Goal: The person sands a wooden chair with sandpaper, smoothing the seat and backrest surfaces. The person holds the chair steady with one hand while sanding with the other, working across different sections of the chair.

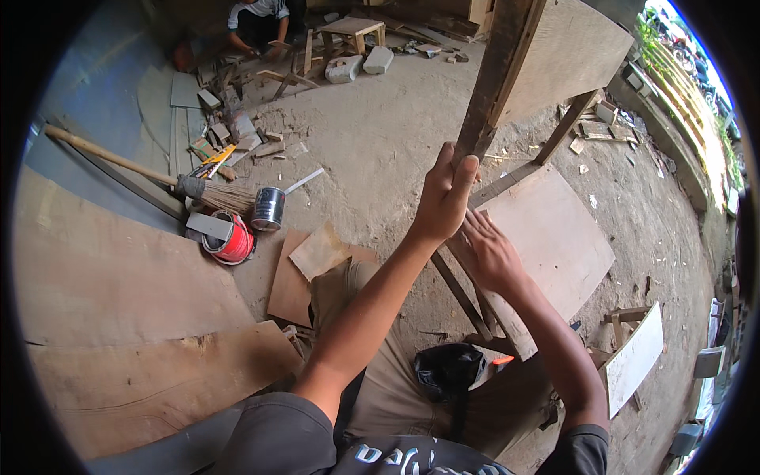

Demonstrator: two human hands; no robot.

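Observation:
My left hand point(447, 196) is closed round the lower end of a dark wooden bar point(489, 95). The bar runs along the edge of a plywood panel point(566, 59), which stands tilted up in front of me. Just below and to the right, my right hand point(495, 255) lies with its fingers stretched out on the near edge of a plywood board point(550, 237). That board sits low on wooden legs point(461, 293) between my knees. Another wooden leg point(566, 127) slants between the panel and the board. The right fingertips are close to the left wrist.
A black plastic bag point(449, 370) lies between my legs. To the left are a broom point(119, 156), a red bucket point(231, 241), a metal can point(269, 208) and plywood sheets point(127, 269). A small white-topped stool point(637, 360) lies tipped at right. Another person point(257, 17) works at the back left among scraps.

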